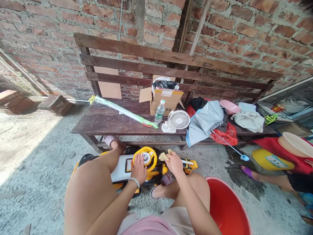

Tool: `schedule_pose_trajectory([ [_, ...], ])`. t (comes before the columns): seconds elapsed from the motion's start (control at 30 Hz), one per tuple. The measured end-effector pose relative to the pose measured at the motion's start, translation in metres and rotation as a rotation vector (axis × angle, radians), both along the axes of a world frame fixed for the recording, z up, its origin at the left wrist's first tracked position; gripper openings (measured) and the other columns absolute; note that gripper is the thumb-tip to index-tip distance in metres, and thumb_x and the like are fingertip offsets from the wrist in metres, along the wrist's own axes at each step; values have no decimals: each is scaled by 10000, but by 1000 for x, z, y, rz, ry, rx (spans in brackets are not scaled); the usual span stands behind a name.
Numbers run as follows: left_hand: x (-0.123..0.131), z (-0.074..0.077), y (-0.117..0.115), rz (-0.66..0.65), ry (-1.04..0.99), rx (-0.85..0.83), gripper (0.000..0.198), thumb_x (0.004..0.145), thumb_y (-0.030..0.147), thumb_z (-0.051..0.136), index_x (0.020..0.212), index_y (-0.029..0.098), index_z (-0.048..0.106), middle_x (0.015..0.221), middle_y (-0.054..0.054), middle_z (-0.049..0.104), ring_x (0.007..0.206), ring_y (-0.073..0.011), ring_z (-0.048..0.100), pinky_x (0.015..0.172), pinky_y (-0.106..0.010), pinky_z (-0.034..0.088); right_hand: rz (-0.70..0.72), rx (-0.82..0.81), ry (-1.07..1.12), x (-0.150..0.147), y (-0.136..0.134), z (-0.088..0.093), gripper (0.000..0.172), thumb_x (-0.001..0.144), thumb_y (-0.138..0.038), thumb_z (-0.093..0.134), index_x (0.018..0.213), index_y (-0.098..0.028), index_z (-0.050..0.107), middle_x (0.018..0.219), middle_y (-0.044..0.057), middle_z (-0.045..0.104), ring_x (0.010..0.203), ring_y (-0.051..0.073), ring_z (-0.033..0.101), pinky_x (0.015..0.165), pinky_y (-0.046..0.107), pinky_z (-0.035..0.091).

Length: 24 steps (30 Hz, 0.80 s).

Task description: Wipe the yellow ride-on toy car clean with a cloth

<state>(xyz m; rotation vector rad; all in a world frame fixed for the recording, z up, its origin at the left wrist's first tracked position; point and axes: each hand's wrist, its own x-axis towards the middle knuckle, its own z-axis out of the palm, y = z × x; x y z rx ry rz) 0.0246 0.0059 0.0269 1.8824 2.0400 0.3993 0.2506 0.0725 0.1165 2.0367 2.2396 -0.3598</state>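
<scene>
Toy car [119, 172] sits on the ground [49, 163] along the bench [110, 122]'s front edge. My left hand [139, 171] lies over its wheel [147, 158], probably to steady things, though I can't tell if it's gripping. Right hand [174, 163]'s closed on a bunched rag [163, 157], partly hidden in there. My left leg [90, 182] blocks some of the car.

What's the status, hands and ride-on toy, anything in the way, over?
Left fingers laid on the steering wheel. Right fingers gripping a yellowish cloth. Ride-on toy upright. Red bucket at right, not blocking.
</scene>
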Motion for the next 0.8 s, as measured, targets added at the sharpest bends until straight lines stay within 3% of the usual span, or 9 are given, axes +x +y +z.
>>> schedule_pose_trajectory([
  [0.17,-2,-1,2,-6,19,-55,733,1002,191,465,1719,83,356,1811,-215,276,1708,-380,185,1298,-626,396,-57,24,29,-3,26,5,234,1043,-334,639,1202,-284,803,1211,68,715,1072,202,678,826,245,465],
  [0.37,-1,4,3,-6,35,-97,712,1020,189,453,1716,77,358,1826,-211,234,1715,-374,159,1287,-599,416,-271,-30,187,3,57,-5,196,1004,-309,647,1080,-228,810,1242,92,779,1043,209,743,802,243,495],
  [0.5,0,6,2,-7,27,-97,718,1017,188,473,1721,101,360,1828,-201,241,1715,-365,164,1291,-590,412,-573,114,644,28,60,-18,286,893,-372,685,1094,-206,802,1086,88,835,998,248,768,827,285,565],
  [0.6,1,6,2,4,21,-102,739,1007,190,488,1727,100,348,1828,-203,236,1716,-374,156,1277,-591,433,-811,279,1077,51,44,-20,597,766,-484,766,1268,-160,752,1063,106,837,945,268,776,805,335,616],
  [0.63,2,6,2,9,20,-101,742,1005,190,485,1728,98,344,1827,-206,237,1715,-378,155,1271,-600,441,-824,294,1183,57,36,-18,706,733,-507,793,1342,-158,723,1071,106,834,930,270,777,800,351,626],
  [0.7,3,6,3,17,17,-100,743,1004,186,469,1730,95,338,1826,-203,239,1716,-382,151,1257,-616,458,-718,297,1258,59,18,-13,791,722,-512,818,1430,-184,688,1131,100,824,963,265,775,847,380,634],
  [0.8,4,5,3,25,9,-91,739,1002,179,459,1728,95,344,1825,-194,250,1718,-374,145,1269,-623,446,-367,244,977,38,-6,-9,613,784,-367,803,1382,-245,747,1330,100,761,1172,267,731,1033,398,580],
])
